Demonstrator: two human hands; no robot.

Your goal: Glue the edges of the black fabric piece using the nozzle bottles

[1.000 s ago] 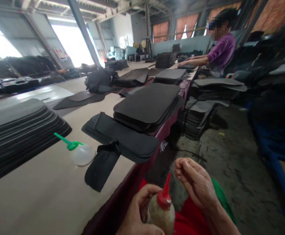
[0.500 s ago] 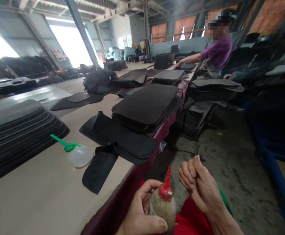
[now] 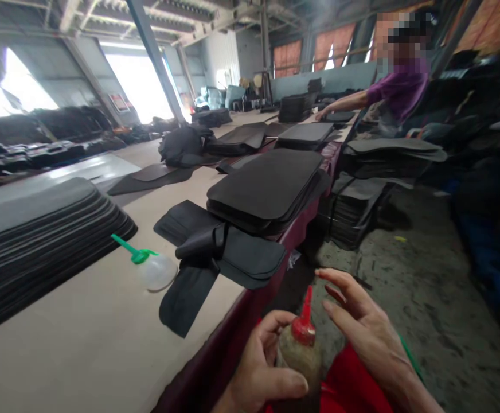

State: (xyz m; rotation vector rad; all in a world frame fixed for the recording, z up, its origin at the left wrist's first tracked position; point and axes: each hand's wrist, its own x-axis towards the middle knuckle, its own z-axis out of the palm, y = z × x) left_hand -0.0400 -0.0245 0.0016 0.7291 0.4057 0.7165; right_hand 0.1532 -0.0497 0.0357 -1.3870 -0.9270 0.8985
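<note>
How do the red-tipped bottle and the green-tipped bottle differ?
The red-tipped bottle looks brownish and grimy, while the green-tipped bottle is whitish and cleaner. The red-tipped bottle is held in the left hand; the green-tipped bottle rests on the table. Both are slender-tipped.

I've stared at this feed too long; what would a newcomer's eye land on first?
Most likely the red-capped bottle at bottom center, in the left hand, with the right hand open beside it. Next might be the green-capped bottle on the pale table, beside the big dark stack at left. The person in purple also stands out at upper right.
</note>
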